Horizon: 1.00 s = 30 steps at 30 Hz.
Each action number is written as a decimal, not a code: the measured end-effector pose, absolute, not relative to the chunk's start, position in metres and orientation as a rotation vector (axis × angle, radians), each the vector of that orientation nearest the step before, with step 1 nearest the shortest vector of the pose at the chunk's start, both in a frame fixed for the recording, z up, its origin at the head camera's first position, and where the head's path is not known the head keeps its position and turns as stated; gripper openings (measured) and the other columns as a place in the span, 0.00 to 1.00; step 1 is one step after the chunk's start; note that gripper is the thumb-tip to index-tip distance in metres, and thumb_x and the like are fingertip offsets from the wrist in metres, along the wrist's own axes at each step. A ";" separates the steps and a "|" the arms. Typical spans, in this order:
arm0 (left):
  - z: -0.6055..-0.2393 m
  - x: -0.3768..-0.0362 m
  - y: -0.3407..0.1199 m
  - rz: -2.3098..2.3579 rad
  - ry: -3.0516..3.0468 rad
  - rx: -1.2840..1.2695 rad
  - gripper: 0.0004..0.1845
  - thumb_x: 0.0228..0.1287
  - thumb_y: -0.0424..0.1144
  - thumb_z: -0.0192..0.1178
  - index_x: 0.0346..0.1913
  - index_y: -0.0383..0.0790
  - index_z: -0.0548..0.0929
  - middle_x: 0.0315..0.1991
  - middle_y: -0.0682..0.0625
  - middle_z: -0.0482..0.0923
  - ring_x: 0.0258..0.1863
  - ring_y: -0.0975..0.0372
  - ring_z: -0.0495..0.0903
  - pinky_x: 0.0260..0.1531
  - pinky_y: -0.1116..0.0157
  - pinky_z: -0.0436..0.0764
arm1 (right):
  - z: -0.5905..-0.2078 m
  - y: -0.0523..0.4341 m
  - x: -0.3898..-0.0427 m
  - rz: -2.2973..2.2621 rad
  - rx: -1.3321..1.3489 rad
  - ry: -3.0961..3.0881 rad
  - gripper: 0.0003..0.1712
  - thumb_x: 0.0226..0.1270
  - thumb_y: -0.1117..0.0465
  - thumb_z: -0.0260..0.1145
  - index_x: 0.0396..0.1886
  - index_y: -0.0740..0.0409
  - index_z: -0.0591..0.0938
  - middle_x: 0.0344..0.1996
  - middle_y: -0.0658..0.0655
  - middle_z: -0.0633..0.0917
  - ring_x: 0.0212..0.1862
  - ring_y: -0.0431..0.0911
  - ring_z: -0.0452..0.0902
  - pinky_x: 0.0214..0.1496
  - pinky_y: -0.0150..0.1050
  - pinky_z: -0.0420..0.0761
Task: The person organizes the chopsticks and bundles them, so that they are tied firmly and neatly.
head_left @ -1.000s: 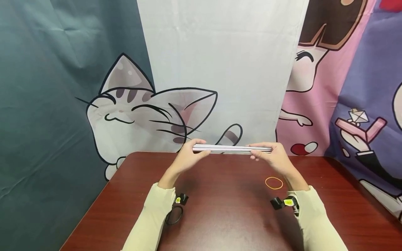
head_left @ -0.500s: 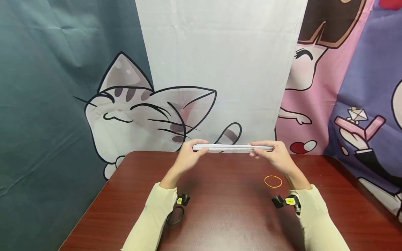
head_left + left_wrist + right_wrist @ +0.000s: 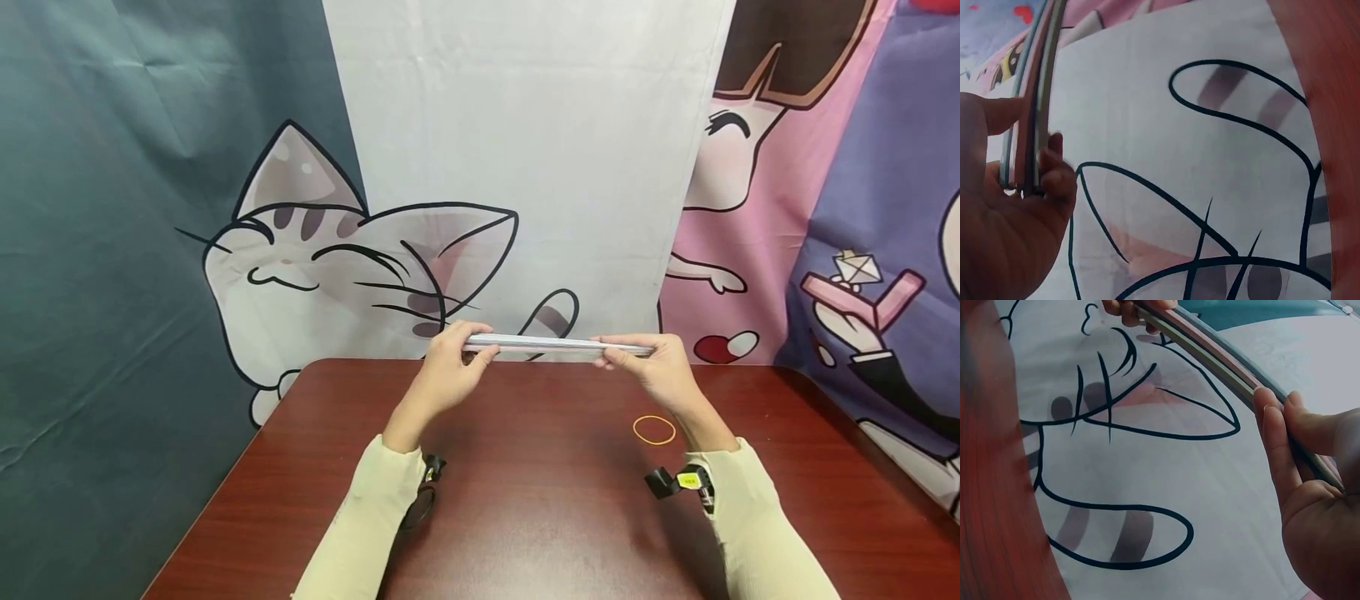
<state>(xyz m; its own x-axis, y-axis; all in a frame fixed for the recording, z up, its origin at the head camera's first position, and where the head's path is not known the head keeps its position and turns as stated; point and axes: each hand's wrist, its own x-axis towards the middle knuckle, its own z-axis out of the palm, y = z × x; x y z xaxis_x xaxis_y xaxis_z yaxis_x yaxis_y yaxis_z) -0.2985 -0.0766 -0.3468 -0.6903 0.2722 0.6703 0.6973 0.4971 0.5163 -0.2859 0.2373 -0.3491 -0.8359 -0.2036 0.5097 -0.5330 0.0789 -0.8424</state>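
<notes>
Both hands hold up a bundle of long, slim sticks (image 3: 546, 342), pale and silvery in the head view, stretched level above the far edge of the table. The left hand (image 3: 450, 362) pinches the left end between thumb and fingers, and the right hand (image 3: 663, 367) does likewise at the other end. In the left wrist view, the sticks (image 3: 1038, 87) stand side by side in pinkish and grey tones, their ends reaching the palm. Seen from the right wrist, the bundle (image 3: 1210, 350) slants between the two hands. Their exact kind cannot be made out.
A thin yellow rubber band (image 3: 635, 427) lies on the reddish-brown table (image 3: 540, 500), near the right forearm. Behind the table hangs a cartoon-printed cloth (image 3: 540, 150). Each wrist carries a small black camera, such as the right camera (image 3: 662, 483).
The left hand has risen a little and turned, so the bundle now tilts slightly up on the left. The sticks look packed closer together than a second ago. The rubber band stays put.
</notes>
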 end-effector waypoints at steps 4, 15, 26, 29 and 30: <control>-0.352 -0.299 -0.073 -0.650 -2.251 -0.743 0.17 0.64 0.44 0.62 0.52 0.38 0.80 0.45 0.44 0.76 0.40 0.53 0.76 0.40 0.56 0.79 | -0.349 0.238 -0.286 1.818 0.754 -2.082 0.16 0.63 0.74 0.66 0.48 0.82 0.80 0.29 0.53 0.90 0.34 0.45 0.89 0.42 0.33 0.84; -0.360 -0.291 -0.048 -0.065 -1.916 -0.410 0.12 0.51 0.38 0.64 0.41 0.42 0.82 0.40 0.50 0.79 0.48 0.55 0.76 0.42 0.57 0.68 | -0.343 0.231 -0.279 1.841 0.750 -2.058 0.15 0.63 0.75 0.66 0.48 0.82 0.80 0.28 0.54 0.90 0.33 0.45 0.88 0.41 0.35 0.84; -0.362 -0.289 -0.038 -0.050 -1.902 -0.449 0.07 0.52 0.35 0.59 0.34 0.37 0.77 0.31 0.45 0.75 0.39 0.51 0.78 0.43 0.58 0.74 | -0.335 0.222 -0.268 1.860 0.746 -2.072 0.15 0.63 0.74 0.67 0.48 0.80 0.81 0.29 0.57 0.90 0.33 0.45 0.88 0.43 0.36 0.84; -0.366 -0.291 -0.036 -0.022 -1.912 -0.434 0.08 0.51 0.38 0.60 0.31 0.39 0.74 0.27 0.47 0.71 0.29 0.52 0.72 0.35 0.60 0.71 | -0.334 0.224 -0.267 1.832 0.765 -2.076 0.14 0.62 0.75 0.66 0.47 0.79 0.82 0.29 0.59 0.89 0.32 0.47 0.88 0.41 0.35 0.84; -0.367 -0.292 -0.036 -0.018 -1.912 -0.424 0.08 0.50 0.39 0.61 0.30 0.39 0.74 0.26 0.47 0.70 0.28 0.53 0.71 0.34 0.60 0.71 | -0.334 0.225 -0.267 1.827 0.773 -2.076 0.14 0.62 0.75 0.67 0.47 0.79 0.82 0.29 0.60 0.89 0.32 0.48 0.88 0.41 0.35 0.84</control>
